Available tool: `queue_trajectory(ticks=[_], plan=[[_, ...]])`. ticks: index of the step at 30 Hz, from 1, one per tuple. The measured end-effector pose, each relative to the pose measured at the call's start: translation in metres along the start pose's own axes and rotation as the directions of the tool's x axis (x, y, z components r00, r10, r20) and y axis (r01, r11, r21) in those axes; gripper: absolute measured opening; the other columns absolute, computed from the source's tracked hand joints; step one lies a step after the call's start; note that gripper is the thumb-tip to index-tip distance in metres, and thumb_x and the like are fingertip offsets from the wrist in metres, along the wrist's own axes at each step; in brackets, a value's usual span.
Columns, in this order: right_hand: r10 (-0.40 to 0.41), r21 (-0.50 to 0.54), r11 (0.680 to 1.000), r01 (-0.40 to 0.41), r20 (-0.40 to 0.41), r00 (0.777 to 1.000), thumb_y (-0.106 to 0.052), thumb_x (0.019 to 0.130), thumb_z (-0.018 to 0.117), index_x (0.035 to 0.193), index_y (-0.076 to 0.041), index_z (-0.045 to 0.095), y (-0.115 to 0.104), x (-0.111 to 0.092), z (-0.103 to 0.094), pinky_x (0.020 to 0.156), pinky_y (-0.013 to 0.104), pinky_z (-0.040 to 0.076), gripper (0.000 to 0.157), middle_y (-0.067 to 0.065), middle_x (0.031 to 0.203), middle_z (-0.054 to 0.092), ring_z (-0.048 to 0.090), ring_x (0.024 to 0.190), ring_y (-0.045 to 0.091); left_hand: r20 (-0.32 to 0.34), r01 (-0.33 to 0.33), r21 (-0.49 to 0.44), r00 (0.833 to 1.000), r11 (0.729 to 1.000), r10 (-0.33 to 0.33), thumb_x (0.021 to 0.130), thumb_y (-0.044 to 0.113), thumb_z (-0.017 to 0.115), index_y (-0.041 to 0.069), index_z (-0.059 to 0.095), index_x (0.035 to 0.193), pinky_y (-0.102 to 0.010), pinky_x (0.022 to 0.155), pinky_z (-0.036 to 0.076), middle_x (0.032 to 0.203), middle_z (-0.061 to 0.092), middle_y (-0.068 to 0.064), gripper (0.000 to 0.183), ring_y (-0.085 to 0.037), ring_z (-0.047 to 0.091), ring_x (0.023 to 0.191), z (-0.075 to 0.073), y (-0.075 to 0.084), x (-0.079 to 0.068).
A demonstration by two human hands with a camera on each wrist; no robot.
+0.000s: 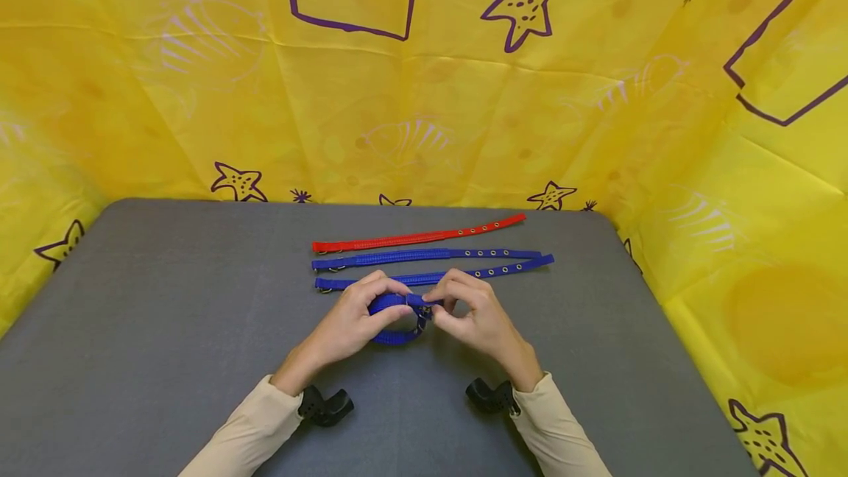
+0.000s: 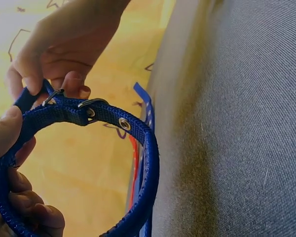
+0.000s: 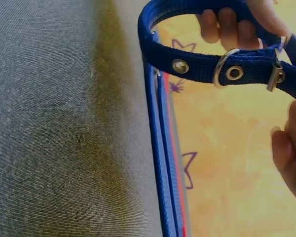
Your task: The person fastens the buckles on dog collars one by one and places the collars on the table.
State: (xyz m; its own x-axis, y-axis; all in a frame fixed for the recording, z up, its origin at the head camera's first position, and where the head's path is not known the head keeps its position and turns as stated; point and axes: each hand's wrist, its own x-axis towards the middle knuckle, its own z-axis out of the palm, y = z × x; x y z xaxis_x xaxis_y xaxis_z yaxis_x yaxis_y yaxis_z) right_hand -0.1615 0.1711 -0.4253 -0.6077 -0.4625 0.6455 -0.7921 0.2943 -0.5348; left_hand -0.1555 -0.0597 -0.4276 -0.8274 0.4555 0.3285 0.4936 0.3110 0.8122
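presently, in the head view, a blue buckled collar (image 1: pixel 395 338) is held up as a closed loop above the grey tabletop (image 1: pixel 165 315). the left hand (image 1: pixel 358 315) is clamped on its band, and the right hand (image 1: pixel 477 315) pinches the other side. grey surface runs broadly from the hands to both side edges. beyond the hands, the near blue collar (image 1: pixel 417 279), far blue collar (image 1: pixel 404 256) and red collar (image 1: pixel 397 242) lie stretched out, the red one's right tip near the back edge, where yellow starfish-print cloth (image 1: pixel 397 109) stands.

in the left wrist view, the left thumb presses the band from outside and fingers show through the loop. the right thumb and finger are together on the strap end (image 2: pixel 25 100), beside the buckle (image 2: pixel 53 96); a d-ring (image 2: pixel 93 102) and an eyelet (image 2: pixel 124 124) follow along the band.

in the right wrist view, left fingers show at the loop's top; right fingertips (image 3: pixel 281 148) sit below the buckle, their pinch cut off by the edge.
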Motion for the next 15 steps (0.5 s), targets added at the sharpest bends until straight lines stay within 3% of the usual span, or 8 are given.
queue_trajectory(ticks=[7,15], plan=[[-0.010,-0.010,1.000,0.010,0.005,1.000,0.009,0.072,0.064,0.082,-0.007,0.072,-0.0016,0.0003,0.0004,0.058,0.020,0.047,0.021,0.004,0.078,0.062,0.055,0.065,0.011,0.008,-0.016,0.011,1.000,1.000,0.016,0.091,0.024,0.073,0.018,0.072,0.108,-0.023,0.070,0.048,0.094,0.063,0.004,0.018,-0.007,0.055,0.082,0.0005,0.0024,0.0007],[0.059,-0.014,0.998,-0.058,0.053,0.997,0.002,0.083,0.071,0.101,-0.010,0.077,-0.0014,-0.0012,-0.0004,0.058,0.027,0.050,0.022,0.002,0.087,0.063,0.056,0.068,0.010,0.011,0.005,-0.001,1.000,1.000,-0.005,0.092,0.023,0.071,0.017,0.071,0.110,-0.024,0.074,0.051,0.102,0.066,0.001,0.019,-0.010,0.059,0.088,-0.0024,-0.0009,0.0005]])
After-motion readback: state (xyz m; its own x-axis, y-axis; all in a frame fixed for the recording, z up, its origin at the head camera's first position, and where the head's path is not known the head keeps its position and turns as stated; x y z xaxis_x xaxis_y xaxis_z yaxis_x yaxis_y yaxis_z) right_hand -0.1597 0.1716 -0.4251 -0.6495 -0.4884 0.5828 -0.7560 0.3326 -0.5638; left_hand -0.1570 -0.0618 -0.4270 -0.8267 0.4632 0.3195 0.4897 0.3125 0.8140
